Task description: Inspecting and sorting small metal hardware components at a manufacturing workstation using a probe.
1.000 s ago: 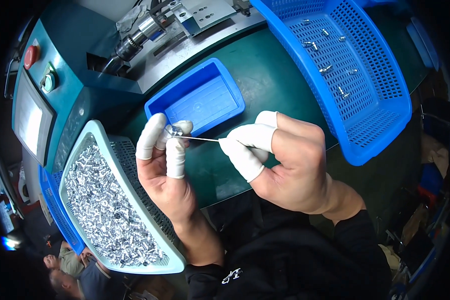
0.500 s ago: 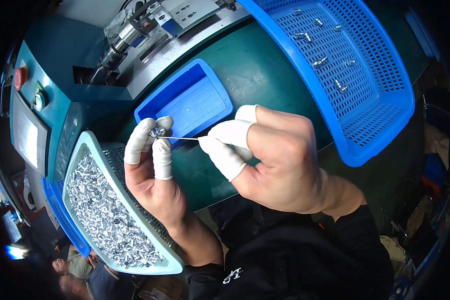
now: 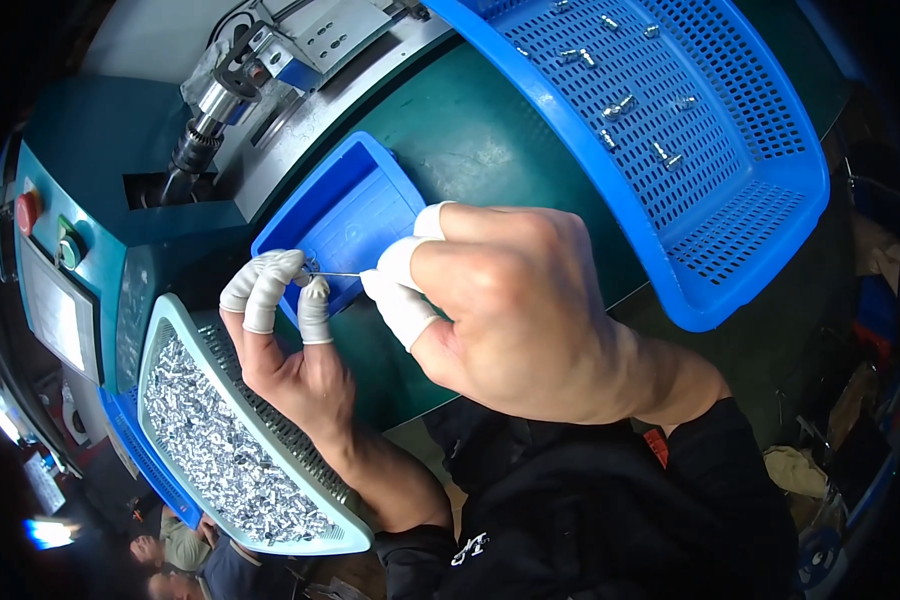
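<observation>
A dark green tabletop (image 3: 490, 150) fills the scene, with a teal machine (image 3: 100, 230) beyond the fingers to the left. A large blue perforated basket (image 3: 760, 200) lies beyond the right hand (image 3: 530, 310), a small blue tray (image 3: 355, 215) just behind the fingertips, and a pale basket of shiny metal parts (image 3: 220, 450) below the left hand (image 3: 285, 340). The left fingers, in white cots, pinch a small metal part (image 3: 308, 268); the right fingers grip a thin pin (image 3: 338, 274) touching it.
</observation>
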### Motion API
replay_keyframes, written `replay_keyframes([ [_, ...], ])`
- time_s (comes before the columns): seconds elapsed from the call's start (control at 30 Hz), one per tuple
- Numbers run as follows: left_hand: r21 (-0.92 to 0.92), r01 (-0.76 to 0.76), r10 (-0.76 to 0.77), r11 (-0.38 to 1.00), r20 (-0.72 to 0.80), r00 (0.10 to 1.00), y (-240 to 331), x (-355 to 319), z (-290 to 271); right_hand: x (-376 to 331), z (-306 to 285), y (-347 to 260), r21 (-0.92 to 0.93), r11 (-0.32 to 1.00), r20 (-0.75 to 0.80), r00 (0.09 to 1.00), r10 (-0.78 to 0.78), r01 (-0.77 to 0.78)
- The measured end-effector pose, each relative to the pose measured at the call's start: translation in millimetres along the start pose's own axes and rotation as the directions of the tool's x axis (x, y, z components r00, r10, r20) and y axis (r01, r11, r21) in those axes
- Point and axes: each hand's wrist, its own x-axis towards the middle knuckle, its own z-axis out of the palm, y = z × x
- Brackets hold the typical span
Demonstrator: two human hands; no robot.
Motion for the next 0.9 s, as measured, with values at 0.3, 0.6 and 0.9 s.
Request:
replay_keyframes([
  [0.3,0.314,-0.225,0.219,0.922,0.054,0.974,-8.1,11.2,8.8,8.7,6.3,-1.6,-0.033,0.999,-0.012,1.000,-0.009,0.009],
  [0.6,0.204,-0.243,0.250,0.948,-0.009,0.968,-23.2,10.4,12.8,38.2,4.6,-5.1,-0.178,0.983,0.063,0.997,-0.032,0.042],
  [0.9,0.170,-0.249,0.265,0.953,-0.077,0.961,-23.0,8.4,18.8,58.5,4.7,-8.3,-0.267,0.959,0.155,0.987,-0.051,0.091],
])
